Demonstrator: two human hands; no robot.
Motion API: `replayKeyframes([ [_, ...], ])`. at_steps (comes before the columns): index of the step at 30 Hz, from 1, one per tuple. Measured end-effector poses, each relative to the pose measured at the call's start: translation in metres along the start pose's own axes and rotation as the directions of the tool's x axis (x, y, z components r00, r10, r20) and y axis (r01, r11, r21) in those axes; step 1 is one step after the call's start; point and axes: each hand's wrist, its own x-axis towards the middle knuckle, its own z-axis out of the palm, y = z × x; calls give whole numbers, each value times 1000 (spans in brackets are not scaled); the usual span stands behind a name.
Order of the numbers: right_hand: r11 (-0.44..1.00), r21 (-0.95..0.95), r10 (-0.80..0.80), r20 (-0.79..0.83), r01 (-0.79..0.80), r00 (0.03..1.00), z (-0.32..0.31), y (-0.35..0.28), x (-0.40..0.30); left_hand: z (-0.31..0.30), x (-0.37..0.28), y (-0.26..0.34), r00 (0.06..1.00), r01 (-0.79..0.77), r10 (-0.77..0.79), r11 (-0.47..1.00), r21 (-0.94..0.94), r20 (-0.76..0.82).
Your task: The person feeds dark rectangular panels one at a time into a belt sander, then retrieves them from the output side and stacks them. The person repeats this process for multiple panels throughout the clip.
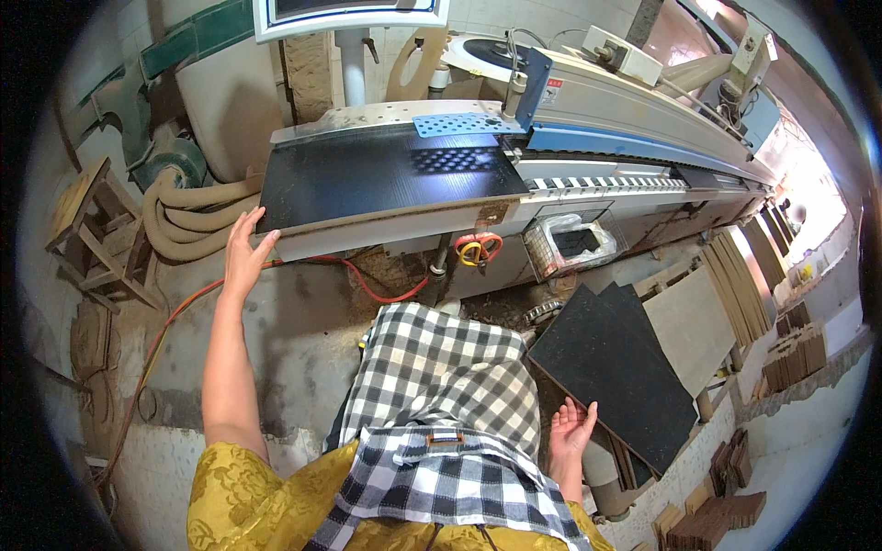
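A dark wood-grain board [344, 179] lies flat on the infeed end of a long edge-banding machine [620, 103], beneath a blue perforated plate [468, 125]. My left hand [249, 241] rests at the board's near left corner, thumb and fingers apart, palm against its edge. Low on the right, my right hand [572, 427] is beside the edge of a black panel [613, 365] on a stack, palm up with fingers slightly curled; whether it touches the panel I cannot tell.
Red and yellow scissors [477, 249] hang at the machine's front, beside a wire basket [575, 241] with a plastic liner. A red hose [351, 272] crosses the floor on the left, near a wooden stool [103, 234] and ribbed ducts [200, 213]. More boards [737, 282] stand at right.
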Motion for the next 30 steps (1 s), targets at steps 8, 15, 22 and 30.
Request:
replayKeyframes([
  [8,999,-5,-40,-46,40,998,-15,-10,5,2,2,-4,999,-32,31,999,-29,-18],
  [15,992,58,-103,-99,109,990,-29,-20,7,8,4,3,999,-41,41,999,-4,-5],
  [22,959,125,-219,-240,254,946,-53,-36,13,42,13,38,993,-120,117,983,137,36],
  [30,973,139,-158,-176,183,972,-65,-53,16,102,18,76,979,-202,204,962,187,5],
])
